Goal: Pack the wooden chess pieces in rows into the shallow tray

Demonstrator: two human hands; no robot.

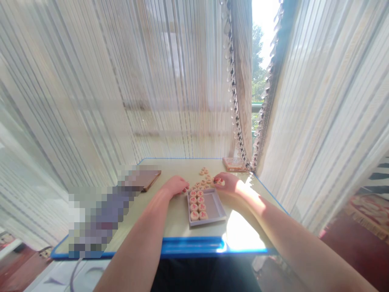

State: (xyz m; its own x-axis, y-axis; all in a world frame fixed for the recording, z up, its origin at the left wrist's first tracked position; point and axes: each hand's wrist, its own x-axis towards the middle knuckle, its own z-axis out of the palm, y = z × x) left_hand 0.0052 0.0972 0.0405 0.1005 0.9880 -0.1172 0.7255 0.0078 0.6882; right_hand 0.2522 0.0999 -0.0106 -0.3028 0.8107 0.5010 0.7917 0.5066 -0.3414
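A shallow pale grey tray (215, 209) lies on the table in front of me. Two columns of round xiangqi pieces with red characters (197, 206) fill its left side; the right side is bare. Beyond the tray's far edge, loose xiangqi pieces (204, 183) are scattered. My left hand (176, 185) is by the tray's far left corner, fingers curled together; what they hold, if anything, is hidden. Past the far right corner, my right hand (226, 182) has its fingers closed around a xiangqi piece (216, 181) with a dark mark.
A pale table (170, 221) with a blue rim stands against striped curtains (170, 81). A flat box (234, 164) lies at its back right corner, and a brown flat case (151, 181) at the left. A blurred patch covers the left side. Bright sunlight falls front right.
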